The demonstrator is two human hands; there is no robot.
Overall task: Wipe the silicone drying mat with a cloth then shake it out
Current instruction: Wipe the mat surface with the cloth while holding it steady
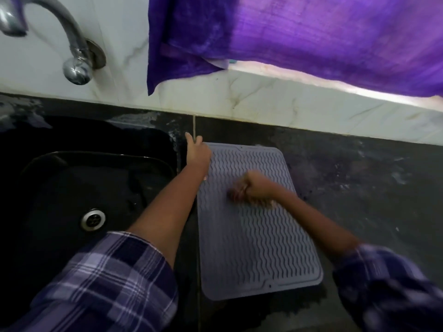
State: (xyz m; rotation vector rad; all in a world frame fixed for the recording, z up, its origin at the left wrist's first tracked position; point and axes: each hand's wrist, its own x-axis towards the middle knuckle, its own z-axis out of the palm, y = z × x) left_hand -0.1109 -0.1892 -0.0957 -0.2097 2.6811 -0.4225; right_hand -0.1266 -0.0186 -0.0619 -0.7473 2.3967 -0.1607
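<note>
A grey silicone drying mat (pixel 259 240) with wavy ridges lies flat on the dark counter, just right of the sink. My left hand (pixel 197 152) rests on the mat's far left corner, fingers stretched out and pressing down. My right hand (pixel 254 186) is a blurred fist over the mat's upper middle. It is closed on a small cloth (pixel 236 195). Only a dark smear of the cloth shows by the knuckles, and a pale bit under the wrist.
A black sink (pixel 79 188) with a metal drain lies to the left, under a chrome tap (pixel 74 56). A purple towel (pixel 299 37) hangs over the marble ledge at the back. Wet, smeared dark counter (pixel 364 188) extends to the right of the mat.
</note>
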